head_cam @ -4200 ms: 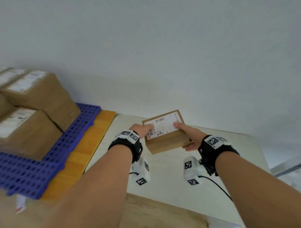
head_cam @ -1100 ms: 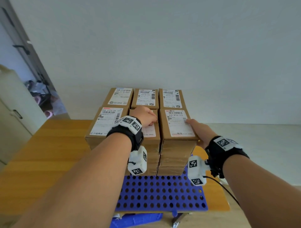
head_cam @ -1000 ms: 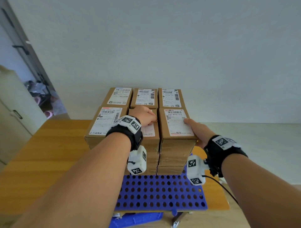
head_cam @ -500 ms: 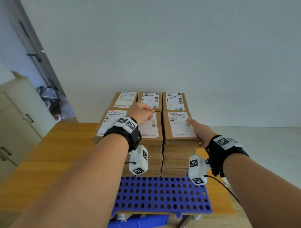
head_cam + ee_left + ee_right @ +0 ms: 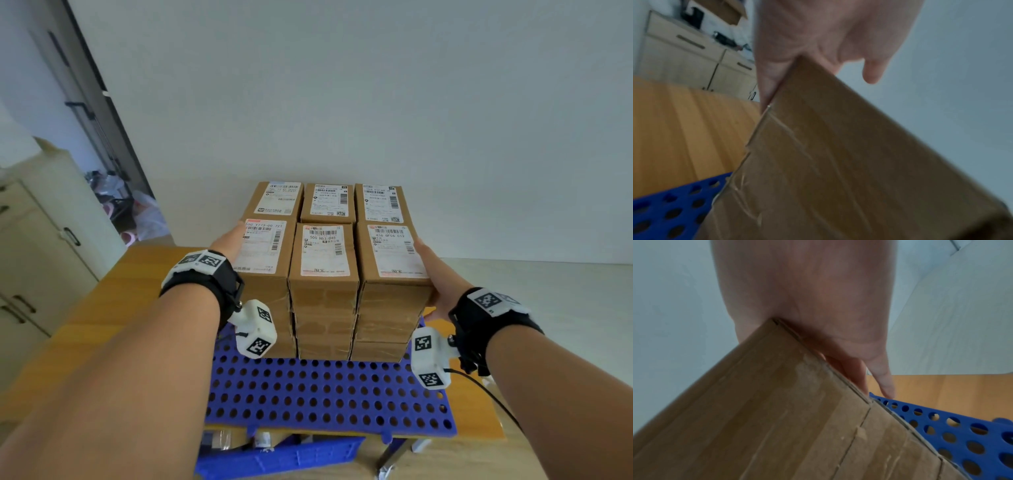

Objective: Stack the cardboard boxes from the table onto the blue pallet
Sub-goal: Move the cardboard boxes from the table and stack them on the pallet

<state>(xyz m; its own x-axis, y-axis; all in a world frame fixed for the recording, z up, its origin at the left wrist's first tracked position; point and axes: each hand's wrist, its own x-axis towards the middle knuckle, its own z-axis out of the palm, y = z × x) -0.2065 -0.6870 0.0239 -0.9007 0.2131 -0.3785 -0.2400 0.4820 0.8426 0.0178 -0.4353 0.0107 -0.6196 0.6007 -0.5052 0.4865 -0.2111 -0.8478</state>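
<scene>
My left hand point(image 5: 228, 244) and right hand point(image 5: 434, 274), each grip flat and open, press the cardboard boxes point(image 5: 323, 263) square on the blue pallet point(image 5: 322, 394); next I should probably check the table.

On your left stands a cream cabinet point(image 5: 37, 240) with dark handles; you see it again in the left wrist view point(image 5: 694, 53). Beyond it a dark door frame point(image 5: 92, 102) opens onto a room with clutter point(image 5: 130, 209) on its floor, too blurred to name. A plain white wall point(image 5: 376, 102) fills the far side. An orange wooden bench point(image 5: 102, 325) lies below.
</scene>
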